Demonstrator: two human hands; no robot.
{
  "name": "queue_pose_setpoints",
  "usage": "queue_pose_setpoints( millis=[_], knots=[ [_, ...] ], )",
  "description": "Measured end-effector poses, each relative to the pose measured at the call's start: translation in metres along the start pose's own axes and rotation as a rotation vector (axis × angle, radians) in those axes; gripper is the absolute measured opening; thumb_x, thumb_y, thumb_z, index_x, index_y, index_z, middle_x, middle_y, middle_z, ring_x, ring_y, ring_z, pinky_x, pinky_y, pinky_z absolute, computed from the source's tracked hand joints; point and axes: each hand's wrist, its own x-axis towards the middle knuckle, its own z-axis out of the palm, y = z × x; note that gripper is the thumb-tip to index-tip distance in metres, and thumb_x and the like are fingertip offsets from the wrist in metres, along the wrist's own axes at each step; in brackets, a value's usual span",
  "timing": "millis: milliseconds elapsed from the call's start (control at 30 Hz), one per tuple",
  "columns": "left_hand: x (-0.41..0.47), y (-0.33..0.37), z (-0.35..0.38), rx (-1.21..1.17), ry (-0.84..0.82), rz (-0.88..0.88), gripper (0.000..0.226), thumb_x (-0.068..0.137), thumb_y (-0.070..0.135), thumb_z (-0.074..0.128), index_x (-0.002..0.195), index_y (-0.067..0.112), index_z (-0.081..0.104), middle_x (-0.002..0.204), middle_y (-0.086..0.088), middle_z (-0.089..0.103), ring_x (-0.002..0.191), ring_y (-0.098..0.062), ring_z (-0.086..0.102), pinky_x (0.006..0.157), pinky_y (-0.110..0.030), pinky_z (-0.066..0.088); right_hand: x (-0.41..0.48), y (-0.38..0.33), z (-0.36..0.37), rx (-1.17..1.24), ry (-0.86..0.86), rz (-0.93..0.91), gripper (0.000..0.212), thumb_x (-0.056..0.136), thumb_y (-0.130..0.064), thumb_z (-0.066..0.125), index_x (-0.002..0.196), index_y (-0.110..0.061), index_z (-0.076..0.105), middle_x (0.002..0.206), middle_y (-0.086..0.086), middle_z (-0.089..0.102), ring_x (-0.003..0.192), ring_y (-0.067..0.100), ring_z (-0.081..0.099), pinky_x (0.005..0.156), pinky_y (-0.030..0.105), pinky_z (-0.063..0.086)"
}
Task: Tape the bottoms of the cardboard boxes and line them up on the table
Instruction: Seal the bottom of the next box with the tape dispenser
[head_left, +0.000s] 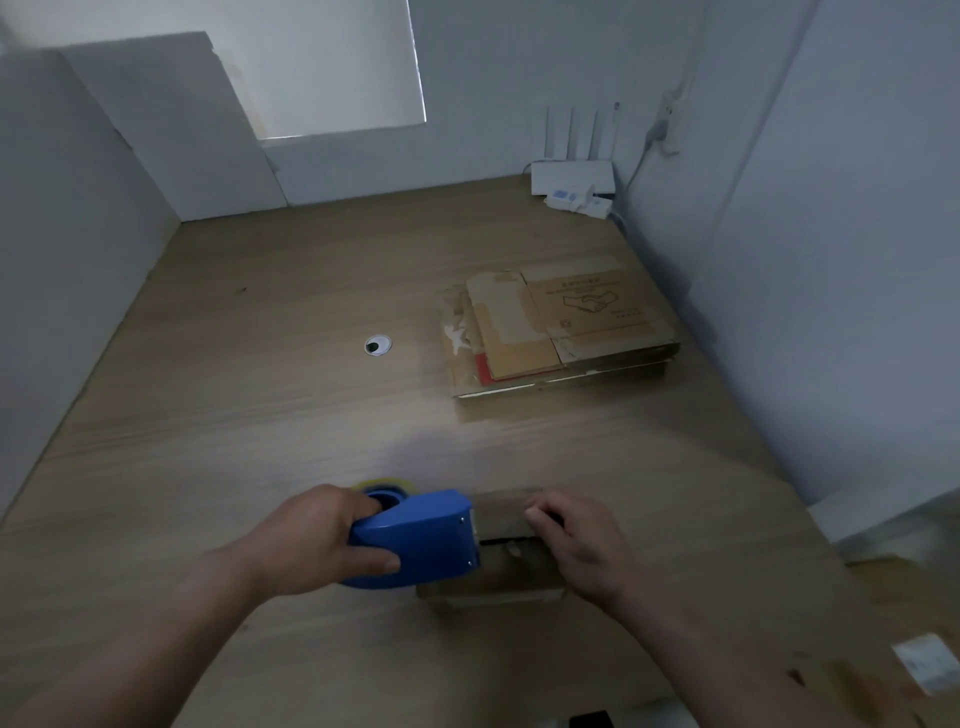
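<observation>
The tabletop (260, 415) looks like pale wood-grain laminate, smooth with a soft sheen where light pools. The tape dispenser (415, 540) is smooth blue plastic, slightly glossy, with small metal rivets at its end. The small box (498, 571) is matt brown cardboard. The flattened cartons (561, 327) are worn matt cardboard (patched with shiny tape strips, edges scuffed).

Blue tape dispenser (415, 540) — yellowish roll (382, 485); brown flattened cardboard boxes (561, 327) with a red patch; pale wood-grain tabletop (260, 405).

white router (571, 176), cable grommet (377, 345)
</observation>
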Motion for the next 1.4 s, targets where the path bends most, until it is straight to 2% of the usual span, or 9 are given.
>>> queue_pose_setpoints(
  millis=[267, 400, 533, 633, 767, 933, 1067, 1167, 1400],
  knots=[
    [-0.002, -0.011, -0.006, -0.134, -0.035, -0.061, 0.021, 0.075, 0.052, 0.073, 0.072, 0.032, 0.066, 0.069, 0.01, 0.066, 0.06, -0.004, 0.06, 0.059, -0.026, 0.046, -0.001, -0.004, -0.006, 0.307, 0.133, 0.252, 0.019, 0.076, -0.031, 0.06, 0.06, -0.038, 0.069, 0.085, -0.008, 0.075, 0.085, 0.012, 0.067, 0.074, 0.029, 0.049],
    [0.008, 0.002, -0.003, -0.131, -0.092, -0.082, 0.015, 0.083, 0.047, 0.072, 0.086, 0.032, 0.069, 0.08, 0.01, 0.07, 0.07, -0.004, 0.065, 0.066, -0.025, 0.052, 0.004, -0.003, -0.001, 0.437, 0.238, 0.333, 0.023, 0.068, -0.024, 0.056, 0.05, -0.027, 0.069, 0.076, 0.002, 0.075, 0.084, 0.024, 0.069, 0.072, 0.035, 0.051],
    [0.023, 0.019, -0.007, -0.034, -0.123, -0.136, 0.028, 0.084, 0.054, 0.068, 0.092, 0.027, 0.07, 0.086, 0.007, 0.069, 0.078, -0.011, 0.065, 0.072, -0.031, 0.05, 0.004, -0.004, 0.005, 0.477, 0.312, 0.377, 0.029, 0.064, -0.027, 0.055, 0.058, -0.002, 0.068, 0.072, 0.008, 0.074, 0.074, 0.022, 0.068, 0.068, 0.042, 0.052],
    [0.029, 0.028, -0.011, 0.043, -0.132, -0.191, 0.04, 0.083, 0.06, 0.066, 0.101, 0.024, 0.07, 0.093, 0.005, 0.068, 0.083, -0.012, 0.064, 0.079, -0.035, 0.052, -0.002, -0.013, 0.007, 0.391, 0.343, 0.379, 0.031, 0.075, -0.027, 0.061, 0.062, 0.001, 0.06, 0.061, 0.011, 0.062, 0.061, 0.02, 0.055, 0.057, 0.034, 0.042],
    [0.035, 0.04, -0.013, 0.104, -0.148, -0.231, 0.046, 0.082, 0.062, 0.064, 0.106, 0.023, 0.067, 0.096, 0.004, 0.066, 0.087, -0.013, 0.061, 0.083, -0.035, 0.052, -0.02, -0.023, 0.005, 0.187, 0.415, 0.323, 0.033, 0.091, -0.012, 0.061, 0.059, -0.007, 0.056, 0.067, 0.003, 0.053, 0.063, 0.008, 0.047, 0.054, 0.011, 0.034],
    [0.037, 0.048, -0.014, 0.139, -0.16, -0.251, 0.048, 0.083, 0.062, 0.064, 0.111, 0.024, 0.064, 0.098, 0.005, 0.064, 0.089, -0.012, 0.06, 0.083, -0.032, 0.05, -0.022, -0.012, 0.021, 0.607, 0.375, 0.594, 0.031, 0.097, -0.01, 0.052, 0.067, -0.012, 0.057, 0.064, 0.009, 0.057, 0.055, 0.018, 0.059, 0.053, 0.033, 0.044],
    [0.036, 0.046, -0.015, 0.111, -0.157, -0.257, 0.047, 0.082, 0.062, 0.065, 0.109, 0.023, 0.066, 0.099, 0.004, 0.065, 0.089, -0.012, 0.06, 0.083, -0.033, 0.05, -0.016, -0.011, 0.018, 0.513, 0.369, 0.613, 0.029, 0.096, -0.013, 0.051, 0.067, -0.011, 0.057, 0.06, 0.009, 0.058, 0.05, 0.024, 0.06, 0.046, 0.032, 0.044],
    [0.035, 0.046, -0.016, 0.108, -0.172, -0.258, 0.047, 0.082, 0.061, 0.066, 0.109, 0.022, 0.066, 0.1, 0.003, 0.065, 0.09, -0.013, 0.06, 0.084, -0.033, 0.05, -0.015, -0.009, 0.015, 0.288, 0.339, 0.583, 0.024, 0.083, -0.025, 0.053, 0.064, -0.011, 0.058, 0.051, 0.009, 0.059, 0.05, 0.032, 0.063, 0.053, 0.046, 0.052],
    [0.041, 0.052, -0.017, 0.139, -0.185, -0.259, 0.046, 0.081, 0.062, 0.065, 0.108, 0.024, 0.064, 0.098, 0.004, 0.064, 0.091, -0.013, 0.06, 0.081, -0.031, 0.049, -0.014, -0.001, 0.012, 0.426, 0.333, 0.7, 0.032, 0.091, -0.006, 0.059, 0.059, -0.006, 0.058, 0.046, 0.008, 0.052, 0.033, 0.017, 0.047, 0.038, 0.028, 0.045]
  ],
)
